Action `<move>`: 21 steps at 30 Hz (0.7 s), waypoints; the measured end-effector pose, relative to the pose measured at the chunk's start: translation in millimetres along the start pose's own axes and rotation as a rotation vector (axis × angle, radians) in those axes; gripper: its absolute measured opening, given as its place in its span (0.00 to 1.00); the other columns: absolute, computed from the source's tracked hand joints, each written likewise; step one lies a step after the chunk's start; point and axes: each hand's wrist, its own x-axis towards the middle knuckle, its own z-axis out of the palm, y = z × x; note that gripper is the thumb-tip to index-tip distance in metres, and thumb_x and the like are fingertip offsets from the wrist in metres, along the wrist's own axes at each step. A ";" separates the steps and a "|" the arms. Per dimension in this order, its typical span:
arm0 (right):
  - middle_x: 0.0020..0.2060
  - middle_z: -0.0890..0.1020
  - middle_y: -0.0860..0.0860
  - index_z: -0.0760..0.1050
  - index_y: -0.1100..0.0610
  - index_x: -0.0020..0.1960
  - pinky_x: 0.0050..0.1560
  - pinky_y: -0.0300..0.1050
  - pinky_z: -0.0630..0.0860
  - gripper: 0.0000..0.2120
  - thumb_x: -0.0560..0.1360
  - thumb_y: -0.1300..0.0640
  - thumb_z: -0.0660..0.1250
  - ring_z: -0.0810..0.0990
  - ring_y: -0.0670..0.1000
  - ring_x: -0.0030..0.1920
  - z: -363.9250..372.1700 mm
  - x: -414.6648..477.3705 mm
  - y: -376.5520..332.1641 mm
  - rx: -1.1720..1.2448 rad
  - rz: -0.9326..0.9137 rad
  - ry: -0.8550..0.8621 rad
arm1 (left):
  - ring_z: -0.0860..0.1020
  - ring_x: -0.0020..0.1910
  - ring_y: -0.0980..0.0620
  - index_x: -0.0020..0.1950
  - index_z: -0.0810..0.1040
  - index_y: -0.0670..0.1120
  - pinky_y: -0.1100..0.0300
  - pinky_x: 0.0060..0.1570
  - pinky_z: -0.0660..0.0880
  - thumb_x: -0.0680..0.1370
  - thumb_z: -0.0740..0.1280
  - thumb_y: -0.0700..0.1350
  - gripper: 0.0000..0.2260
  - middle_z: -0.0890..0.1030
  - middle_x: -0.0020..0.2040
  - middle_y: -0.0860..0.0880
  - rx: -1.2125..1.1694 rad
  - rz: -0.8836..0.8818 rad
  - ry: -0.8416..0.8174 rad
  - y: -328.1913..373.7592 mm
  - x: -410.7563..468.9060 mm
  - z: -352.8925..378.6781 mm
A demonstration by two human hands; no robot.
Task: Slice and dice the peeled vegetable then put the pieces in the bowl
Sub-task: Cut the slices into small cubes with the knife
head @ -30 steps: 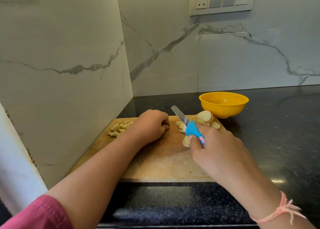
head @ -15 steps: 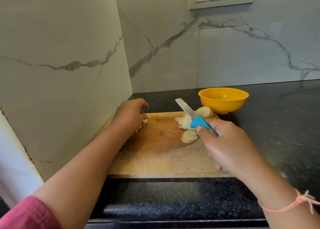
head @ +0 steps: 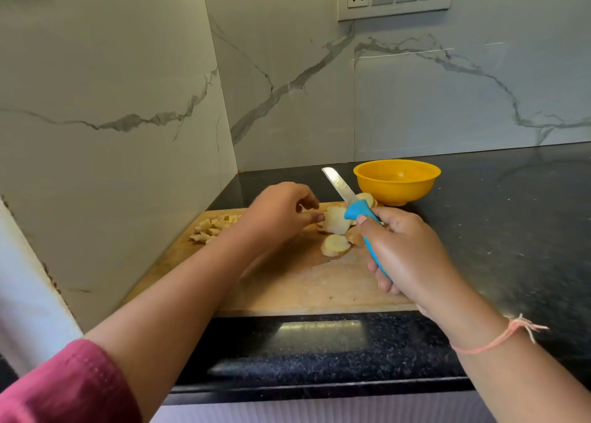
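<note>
Head view shows a wooden board (head: 287,291) on the dark surface (head: 511,231). At the board's ten o'clock corner lies a heap of small cubes (head: 216,229), pale yellow with square edges. Next, the left hand (head: 278,213) pinches one round slice (head: 335,224), which stands tilted up. Two flat slices (head: 335,245) lie just below it, pale inside with tan rims. The right hand (head: 406,256) is wrapped around the blue handle of the knife (head: 340,187), blade pointing to eleven o'clock. The yellow bowl (head: 396,183) sits past the board at one o'clock.
</note>
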 end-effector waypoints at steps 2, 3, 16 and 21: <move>0.29 0.74 0.53 0.68 0.50 0.68 0.18 0.34 0.64 0.16 0.80 0.51 0.57 0.69 0.47 0.21 -1.7 -0.5 -1.8 0.053 0.025 -0.004 | 0.75 0.53 0.54 0.64 0.76 0.48 0.59 0.56 0.76 0.76 0.68 0.49 0.16 0.77 0.59 0.50 -0.099 0.066 -0.080 8.3 4.5 0.4; 0.28 0.74 0.53 0.68 0.50 0.68 0.18 0.34 0.64 0.17 0.81 0.51 0.56 0.69 0.47 0.21 -1.9 -0.7 -2.6 0.058 0.029 -0.003 | 0.75 0.54 0.54 0.64 0.75 0.48 0.59 0.57 0.75 0.76 0.69 0.49 0.17 0.76 0.61 0.50 -0.119 0.089 -0.107 12.3 6.4 0.6; 0.31 0.75 0.51 0.69 0.48 0.64 0.18 0.33 0.64 0.13 0.80 0.51 0.57 0.70 0.45 0.22 -1.4 1.4 -2.0 -0.028 -0.049 0.000 | 0.76 0.45 0.57 0.49 0.79 0.48 0.64 0.50 0.76 0.75 0.70 0.40 0.06 0.79 0.46 0.54 -0.316 0.089 0.084 3.6 3.4 11.5; 0.29 0.74 0.51 0.66 0.44 0.54 0.18 0.33 0.64 0.04 0.80 0.50 0.57 0.68 0.42 0.17 -2.9 0.8 -2.2 -0.028 -0.046 -0.015 | 0.77 0.47 0.56 0.50 0.76 0.53 0.61 0.49 0.78 0.76 0.68 0.40 0.08 0.78 0.47 0.54 -0.444 -0.069 0.130 -12.1 1.2 2.8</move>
